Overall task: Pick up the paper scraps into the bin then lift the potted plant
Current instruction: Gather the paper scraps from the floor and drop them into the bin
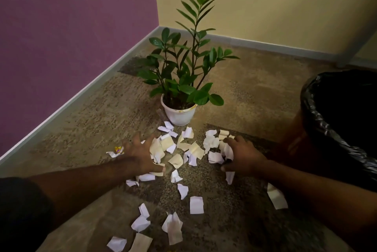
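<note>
Several white and cream paper scraps (195, 150) lie scattered on the brown carpet in front of a potted plant (179, 115), a leafy green plant in a white pot. My left hand (140, 152) rests spread on the left side of the scrap pile, fingers apart, touching scraps. Over the pile's right side, my right hand (240, 158) curls around a few white scraps. At the right edge stands the bin (342, 121), lined with a black plastic bag, its mouth dark.
A purple wall runs along the left and a yellow wall along the back, meeting in a corner behind the plant. More scraps (173, 229) lie nearer to me. A small colourful wrapper (118, 149) sits left of my left hand.
</note>
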`<state>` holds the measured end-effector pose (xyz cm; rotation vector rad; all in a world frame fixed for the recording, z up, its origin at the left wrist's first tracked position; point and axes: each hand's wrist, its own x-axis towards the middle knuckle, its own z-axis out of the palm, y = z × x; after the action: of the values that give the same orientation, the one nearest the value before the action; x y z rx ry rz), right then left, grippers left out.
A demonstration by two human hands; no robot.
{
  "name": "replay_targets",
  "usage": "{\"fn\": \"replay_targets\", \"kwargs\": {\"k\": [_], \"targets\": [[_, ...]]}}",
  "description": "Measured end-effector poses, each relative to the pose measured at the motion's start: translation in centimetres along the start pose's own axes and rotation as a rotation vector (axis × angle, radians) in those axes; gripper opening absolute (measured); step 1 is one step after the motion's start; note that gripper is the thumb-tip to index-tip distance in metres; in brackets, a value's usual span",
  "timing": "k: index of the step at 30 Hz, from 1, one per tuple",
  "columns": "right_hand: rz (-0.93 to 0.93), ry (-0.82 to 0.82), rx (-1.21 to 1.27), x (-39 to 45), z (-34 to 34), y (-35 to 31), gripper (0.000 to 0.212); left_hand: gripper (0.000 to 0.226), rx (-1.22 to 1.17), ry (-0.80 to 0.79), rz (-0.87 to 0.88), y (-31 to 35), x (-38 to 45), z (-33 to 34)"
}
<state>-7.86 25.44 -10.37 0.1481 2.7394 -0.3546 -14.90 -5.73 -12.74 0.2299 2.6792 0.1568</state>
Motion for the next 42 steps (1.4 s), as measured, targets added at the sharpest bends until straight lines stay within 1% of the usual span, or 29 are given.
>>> {"fn": "replay_targets", "kwargs": {"k": [3,5,7,8,9,11,12,13,15,18,21,25,27,30,34,39,41,42], "targets": [[0.071,0.014,0.041,1.2,0.4,0.6,0.114,0.124,0.007,0.038,0.121,0.1,1.5,0.0],[0.135,0.017,0.08,1.8,0.6,0.8,0.121,0.123,-0.029,0.004,0.177,0.6,2.4,0.2],[0.168,0.008,0.11,2.5,0.5,1.1,0.123,0.119,-0.041,-0.044,0.192,1.2,2.8,0.6],[0.172,-0.002,0.124,2.8,0.3,1.2,0.123,0.112,-0.03,-0.045,0.204,1.4,2.9,0.9],[0.171,-0.018,0.143,3.1,0.2,1.3,0.122,0.1,-0.034,-0.027,0.226,1.6,2.8,1.1],[0.15,-0.055,0.194,3.6,0.0,1.1,0.121,0.069,-0.129,0.042,0.275,1.8,2.7,1.5],[0.13,-0.066,0.213,3.8,0.1,0.7,0.121,0.057,-0.175,0.067,0.289,1.8,2.6,1.6],[0.105,-0.072,0.214,4.0,0.2,0.3,0.12,0.05,-0.202,0.085,0.298,1.8,2.5,1.6],[0.039,-0.096,0.152,4.3,0.8,-0.8,0.118,0.041,-0.237,0.112,0.303,1.7,2.4,1.5],[-0.038,-0.17,0.009,4.5,2.3,-2.2,0.109,0.037,-0.283,0.15,0.293,1.5,2.3,1.6],[-0.12,-0.177,-0.134,4.3,4.0,-3.0,0.086,0.035,-0.361,0.179,0.296,1.6,2.0,1.6],[-0.219,-0.093,-0.098,3.1,4.7,-2.7,0.046,0.035,-0.43,0.193,0.267,1.9,2.0,1.6],[-0.235,-0.105,-0.071,2.4,4.6,-2.3,0.035,0.036,-0.442,0.197,0.262,2.2,1.9,1.5],[-0.233,-0.141,0.014,1.3,3.9,-1.6,0.027,0.035,-0.44,0.189,0.245,2.7,1.6,1.3],[-0.162,-0.168,0.177,-0.4,2.5,-0.9,0.017,0.024,-0.5,0.18,0.226,3.8,0.2,1.0],[-0.141,-0.091,0.389,-2.6,0.9,-1.3,0.021,0.023,-0.634,0.169,0.171,5.3,-1.7,0.1],[-0.139,-0.054,0.405,-3.6,-0.3,-1.9,0.018,0.023,-0.733,0.16,0.153,6.2,-2.3,-0.5],[-0.134,-0.031,0.405,-4.2,-1.0,-2.2,0.012,0.023,-0.792,0.16,0.145,6.8,-2.7,-0.9]]}}
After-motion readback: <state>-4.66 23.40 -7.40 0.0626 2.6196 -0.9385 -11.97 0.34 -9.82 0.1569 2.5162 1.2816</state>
